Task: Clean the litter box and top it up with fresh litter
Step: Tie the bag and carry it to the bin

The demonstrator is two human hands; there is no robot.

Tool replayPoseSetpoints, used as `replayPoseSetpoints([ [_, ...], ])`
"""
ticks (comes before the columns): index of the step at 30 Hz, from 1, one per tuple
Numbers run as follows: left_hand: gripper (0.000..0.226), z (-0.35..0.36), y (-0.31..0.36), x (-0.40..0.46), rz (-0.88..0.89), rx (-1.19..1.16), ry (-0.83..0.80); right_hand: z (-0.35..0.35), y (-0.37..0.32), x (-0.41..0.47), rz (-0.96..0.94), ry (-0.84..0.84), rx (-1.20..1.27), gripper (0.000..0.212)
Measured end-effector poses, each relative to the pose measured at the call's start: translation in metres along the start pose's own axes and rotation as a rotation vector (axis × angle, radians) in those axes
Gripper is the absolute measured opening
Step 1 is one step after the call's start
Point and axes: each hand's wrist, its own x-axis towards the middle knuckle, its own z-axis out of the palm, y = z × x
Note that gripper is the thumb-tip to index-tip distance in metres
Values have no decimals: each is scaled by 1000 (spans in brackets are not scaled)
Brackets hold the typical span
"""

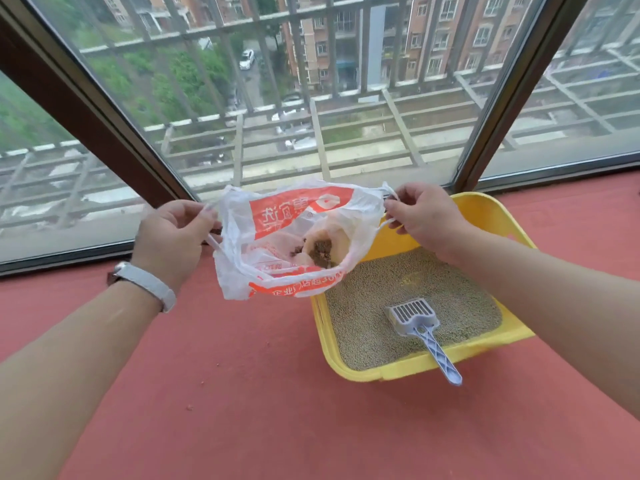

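Observation:
A white and orange plastic bag (277,237) hangs open between my two hands, above the left rim of the yellow litter box (408,370). Brown clumps of dirty litter (320,252) lie at the bag's bottom. My left hand (173,237) grips the bag's left handle. The right handle is pinched by my right hand (426,220). Greenish-beige litter (381,289) fills the box. A grey-blue slotted scoop (417,322) lies on the litter, its handle sticking out over the front rim.
The box stands on a red floor (259,393) beside large windows (311,98) with a dark brown frame (86,109). A few crumbs (189,407) lie scattered on the floor. A white wristband (149,282) is on my left wrist.

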Motion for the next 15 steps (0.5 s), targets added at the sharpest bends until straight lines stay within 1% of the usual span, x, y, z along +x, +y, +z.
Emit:
replayPoseSetpoints([
  [2,8,0,21,-11,-37,26,-38,-2,-26,-11,15,-4,-29,14],
  [5,12,-1,63,-27,-80,32,-48,-10,-69,-28,47,-17,-57,23],
  [10,17,-12,147,-48,-176,-22,-63,-37,-150,-51,89,-20,-69,24],
  [13,16,-25,199,-56,-197,-18,-81,-58,-200,-65,92,-13,-86,25],
  [15,12,-35,233,-62,-192,0,-82,-75,-234,-75,55,-5,-115,26],
])
